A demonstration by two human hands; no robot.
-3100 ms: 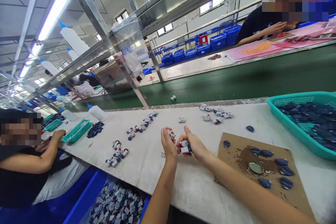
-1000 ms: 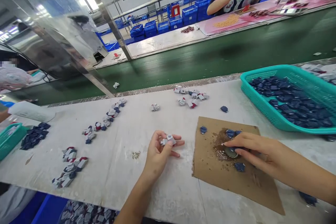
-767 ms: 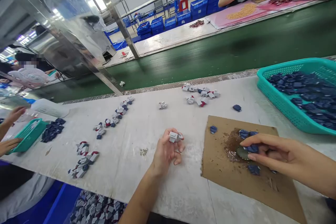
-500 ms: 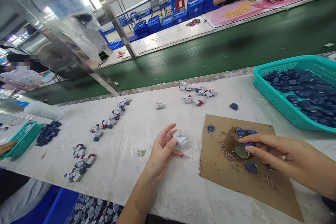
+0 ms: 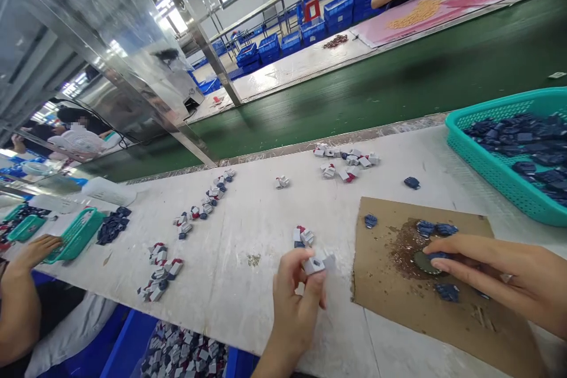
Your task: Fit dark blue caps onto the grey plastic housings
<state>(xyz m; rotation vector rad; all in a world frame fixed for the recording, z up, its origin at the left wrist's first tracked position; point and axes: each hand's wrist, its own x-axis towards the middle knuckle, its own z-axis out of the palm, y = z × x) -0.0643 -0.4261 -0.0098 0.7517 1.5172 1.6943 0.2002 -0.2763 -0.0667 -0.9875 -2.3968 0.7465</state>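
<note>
My left hand (image 5: pixel 296 295) pinches a small white plastic part (image 5: pixel 315 264) between thumb and fingers, just above the white table. A finished white-and-red piece (image 5: pixel 302 236) lies on the table right beyond it. My right hand (image 5: pixel 500 277) rests on the brown cardboard sheet (image 5: pixel 447 319), its fingertips pinched on a dark blue part (image 5: pixel 436 256) over a round metal lid (image 5: pixel 420 261) in a dark stain. Other dark blue parts (image 5: pixel 436 228) lie about it on the cardboard.
A teal basket (image 5: pixel 496 168) of dark blue parts stands at the right. Assembled white pieces (image 5: pixel 348 162) lie in rows on the table. A green conveyor belt (image 5: pixel 376 100) runs behind. A co-worker's arm (image 5: pixel 20 295) reaches a small teal basket (image 5: pixel 73 236) at left. A blue bin (image 5: pixel 133 342) sits below.
My left hand has drawn back toward me with a white part, leaving a finished piece on the table. My right hand stays on the cardboard at the lid.
</note>
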